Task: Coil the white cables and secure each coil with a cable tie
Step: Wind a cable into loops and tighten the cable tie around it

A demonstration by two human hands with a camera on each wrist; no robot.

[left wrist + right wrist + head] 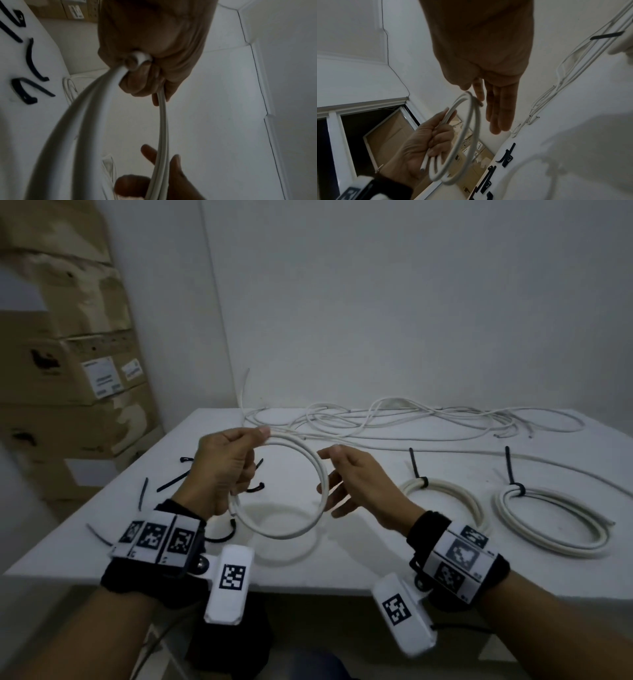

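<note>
My left hand (pixel 229 463) grips a white cable coil (pixel 317 463) of a few loops and holds it above the white table (pixel 342 570); thumb and forefinger pinch its top. In the left wrist view the left hand (pixel 145 65) is curled round the coil (pixel 82 121), with a cut cable end at the palm. My right hand (pixel 346 477) is at the coil's right side with straight fingers (pixel 498 108), which touch the loops (pixel 467 121) without closing on them. Loose white cables (pixel 394 416) lie tangled at the table's back. Black cable ties (pixel 171 482) lie at the left.
Two tied coils lie on the right of the table: a smaller coil (pixel 445 491) and a larger coil (pixel 548 518), each bound by a black tie. Cardboard boxes (pixel 68 371) are stacked at the left against the wall. The table's front edge (pixel 308 587) runs just past my wrists.
</note>
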